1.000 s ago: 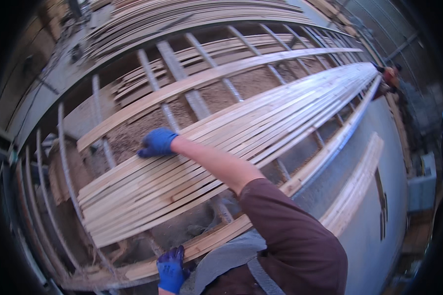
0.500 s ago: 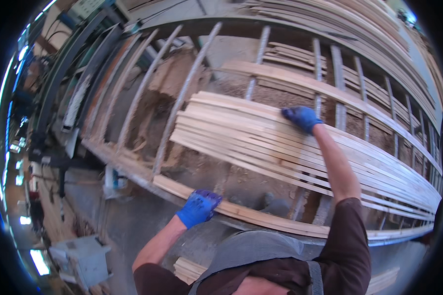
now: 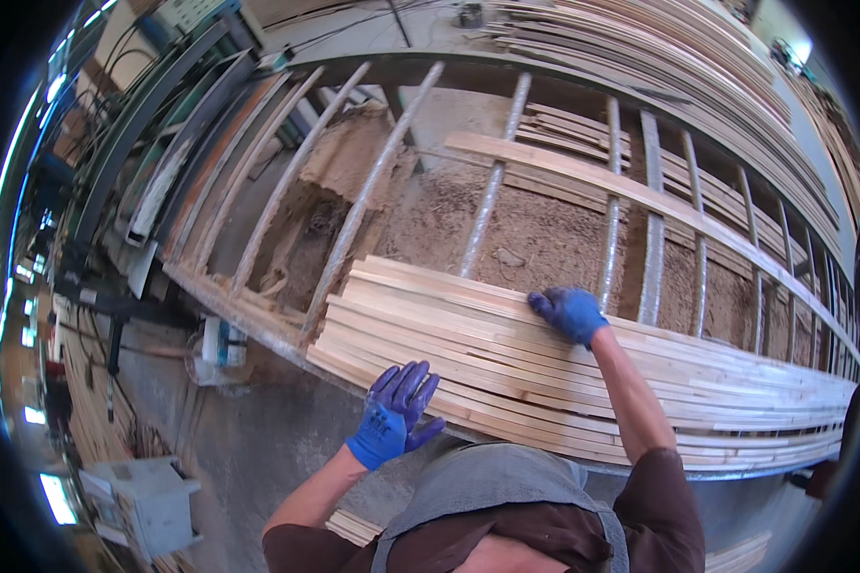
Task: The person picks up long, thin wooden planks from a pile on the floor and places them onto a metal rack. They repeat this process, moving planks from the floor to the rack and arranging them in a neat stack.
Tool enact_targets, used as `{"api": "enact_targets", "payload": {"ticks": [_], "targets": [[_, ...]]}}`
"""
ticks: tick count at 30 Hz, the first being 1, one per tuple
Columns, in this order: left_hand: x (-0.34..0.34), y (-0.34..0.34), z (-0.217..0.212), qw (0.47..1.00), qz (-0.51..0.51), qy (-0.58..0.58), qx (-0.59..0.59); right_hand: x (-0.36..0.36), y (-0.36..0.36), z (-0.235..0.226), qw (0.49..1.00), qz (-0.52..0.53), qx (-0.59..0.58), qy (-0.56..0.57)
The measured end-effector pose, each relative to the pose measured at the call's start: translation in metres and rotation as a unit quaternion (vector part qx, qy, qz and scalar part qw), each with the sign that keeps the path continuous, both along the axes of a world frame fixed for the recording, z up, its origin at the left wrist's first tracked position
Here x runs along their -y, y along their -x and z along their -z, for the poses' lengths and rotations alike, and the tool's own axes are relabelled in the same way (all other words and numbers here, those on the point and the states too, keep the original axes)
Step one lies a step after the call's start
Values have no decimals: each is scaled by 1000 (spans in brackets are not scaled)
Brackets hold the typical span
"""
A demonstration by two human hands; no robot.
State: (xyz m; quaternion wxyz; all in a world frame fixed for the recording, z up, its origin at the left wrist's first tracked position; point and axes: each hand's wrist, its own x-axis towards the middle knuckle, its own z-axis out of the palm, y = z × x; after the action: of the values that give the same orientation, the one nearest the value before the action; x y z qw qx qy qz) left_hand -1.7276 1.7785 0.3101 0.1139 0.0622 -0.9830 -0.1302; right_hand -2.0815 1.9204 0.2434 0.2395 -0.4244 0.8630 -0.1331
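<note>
A wide row of long, pale wooden strips (image 3: 449,329) lies side by side across the metal rollers, along the near side of the frame. My right hand (image 3: 571,315), in a blue glove, has its fingers bent over the far edge of the row. In front of my body, my left hand (image 3: 397,413), also gloved in blue, is open with its fingers spread. It is over the near edge of the strips, close to their left ends; whether it touches them I cannot tell. The undersides of the strips are hidden.
One separate plank (image 3: 583,181) lies farther back across the rollers (image 3: 492,215). Wood stacks (image 3: 631,48) stand beyond the frame. Sawdust covers the floor beneath the rollers. Dark machinery (image 3: 153,134) stands at the left, with a grey box (image 3: 148,501) at lower left.
The row of strips has slid toward me with my right hand at its far edge, now meeting the near strip. My left hand has gone from closed on that near strip to spread open.
</note>
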Motion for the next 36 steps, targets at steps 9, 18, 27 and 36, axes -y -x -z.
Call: {"api": "enact_targets", "payload": {"ticks": [9, 18, 27, 36], "targets": [[124, -6, 72, 898, -371, -161, -173, 0, -2, 7, 991, 19, -34, 126], [175, 44, 95, 864, -486, -117, -59, -27, 17, 6, 990, 2, -113, 80], [161, 35, 85, 888, -435, -144, -30, -26, 23, 16, 995, 3, -93, 26], [161, -1, 68, 898, -384, 51, -207, -40, 18, 23, 986, 60, -128, 85]]}}
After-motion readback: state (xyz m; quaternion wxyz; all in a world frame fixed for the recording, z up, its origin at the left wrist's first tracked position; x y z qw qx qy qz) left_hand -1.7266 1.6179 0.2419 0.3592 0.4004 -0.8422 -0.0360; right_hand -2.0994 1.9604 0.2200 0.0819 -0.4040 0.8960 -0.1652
